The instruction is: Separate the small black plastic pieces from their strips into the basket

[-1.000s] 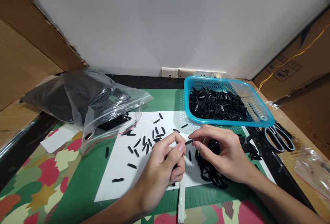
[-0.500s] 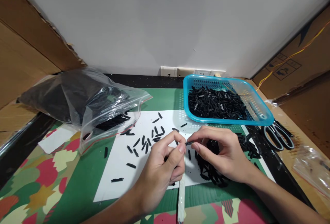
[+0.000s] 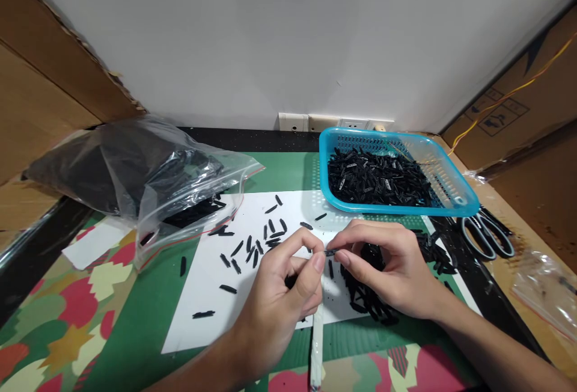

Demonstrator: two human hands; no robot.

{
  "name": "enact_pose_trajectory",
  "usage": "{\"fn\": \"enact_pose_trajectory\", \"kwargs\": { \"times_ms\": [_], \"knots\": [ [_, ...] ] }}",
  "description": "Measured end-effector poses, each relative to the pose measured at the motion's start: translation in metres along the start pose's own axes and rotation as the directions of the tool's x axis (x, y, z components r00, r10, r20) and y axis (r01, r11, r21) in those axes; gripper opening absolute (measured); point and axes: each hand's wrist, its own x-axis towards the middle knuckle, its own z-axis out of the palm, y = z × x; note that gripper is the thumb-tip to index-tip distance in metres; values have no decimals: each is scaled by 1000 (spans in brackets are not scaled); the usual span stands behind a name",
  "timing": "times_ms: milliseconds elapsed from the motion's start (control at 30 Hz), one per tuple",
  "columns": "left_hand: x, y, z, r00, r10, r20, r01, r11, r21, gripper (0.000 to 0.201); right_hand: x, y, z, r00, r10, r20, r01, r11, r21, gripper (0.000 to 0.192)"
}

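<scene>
Between the fingertips of both hands is a small black plastic strip (image 3: 330, 252), pinched at its two ends. My left hand (image 3: 288, 290) is closed, thumb against forefinger at the strip's left end. The thumb and forefinger of my right hand (image 3: 390, 266) pinch the right end. Several loose black strips (image 3: 252, 248) lie scattered on a white sheet (image 3: 189, 332) to the left. Under and beside my right hand is a dark heap of strips (image 3: 372, 305), partly hidden by it. A narrow white-wrapped stick (image 3: 317, 350) runs toward me below the hands.
A blue basket (image 3: 401, 208) of black strips stands at the back right. At the left lies a clear zip bag (image 3: 112, 163) full of dark pieces. Scissors (image 3: 487, 237) and a crumpled plastic bag (image 3: 545, 293) lie at the right. Sockets (image 3: 324, 122) line the wall's foot.
Both hands keep nearly the same pose with the strip between them. The whole view has shifted very slightly.
</scene>
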Motion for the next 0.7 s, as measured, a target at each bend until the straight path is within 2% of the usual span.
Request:
{"fn": "enact_pose_trajectory", "kwargs": {
  "times_ms": [133,200,300,367,400,467,567,700],
  "knots": [
    [0,3,2,999,-35,-11,35,999,19,27,0,-1,-6,1000,-27,17,27,999,-42,9],
    [0,6,3,997,-64,-53,65,998,26,29,-1,0,-12,994,-108,-23,104,987,-126,15],
    [1,10,5,988,-107,-113,105,994,-23,36,-2,4,-21,934,-339,-115,276,886,-372,27],
    [2,10,6,984,-135,-115,130,990,-54,41,-3,5,-21,890,-432,-145,323,822,-469,30],
    [1,10,6,984,-148,-104,143,988,-53,45,-4,5,-19,887,-439,-142,329,818,-473,30],
    [0,9,7,982,-179,-59,178,984,-20,55,-4,3,-13,911,-401,-92,330,845,-420,27],
    [-4,7,6,969,-248,1,247,966,75,71,-4,0,1,948,-309,74,317,900,-300,15],
    [-6,5,3,957,-290,-27,290,941,173,84,-6,3,16,939,-251,235,291,943,-158,11]
  ]
}}
